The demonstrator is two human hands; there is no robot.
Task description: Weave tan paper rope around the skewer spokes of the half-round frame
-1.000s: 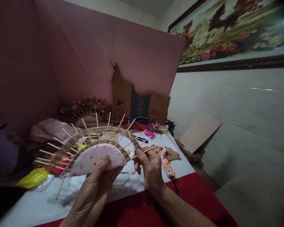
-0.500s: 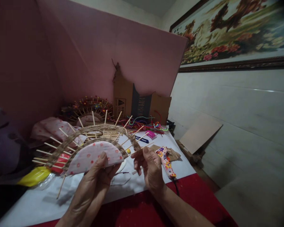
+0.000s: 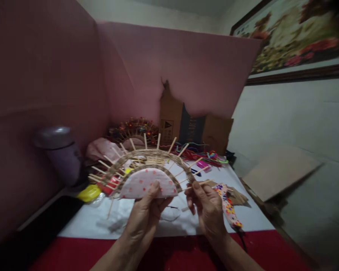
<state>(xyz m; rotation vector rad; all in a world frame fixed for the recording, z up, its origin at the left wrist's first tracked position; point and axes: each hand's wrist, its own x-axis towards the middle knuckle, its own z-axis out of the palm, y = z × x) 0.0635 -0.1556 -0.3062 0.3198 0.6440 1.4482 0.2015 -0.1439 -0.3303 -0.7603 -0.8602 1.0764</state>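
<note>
A fan-shaped craft of wooden sticks and twine is held up over the table. Its half-round base (image 3: 147,184) is covered in white cloth with red spots. My left hand (image 3: 147,207) grips the base at its lower edge, thumb in front. The twine band (image 3: 155,153) arches across the sticks, which point outward. At the band's right end my right hand (image 3: 207,203) is closed, thumb and forefinger pinching the twine by the lowest stick. Just right of that hand lies a flower-patterned glue gun (image 3: 228,207) with a black cord.
A similar decorated piece (image 3: 135,131) stands at the back before torn cardboard (image 3: 172,116). Coloured pipe cleaners (image 3: 192,152), a pink packet (image 3: 203,166) and a yellow packet (image 3: 89,192) lie on the white tabletop (image 3: 81,222). A purple-grey bottle (image 3: 60,154) stands left.
The view has turned left, so everything sits further right in the picture. Both hands keep their hold on the craft, which now looks more level.
</note>
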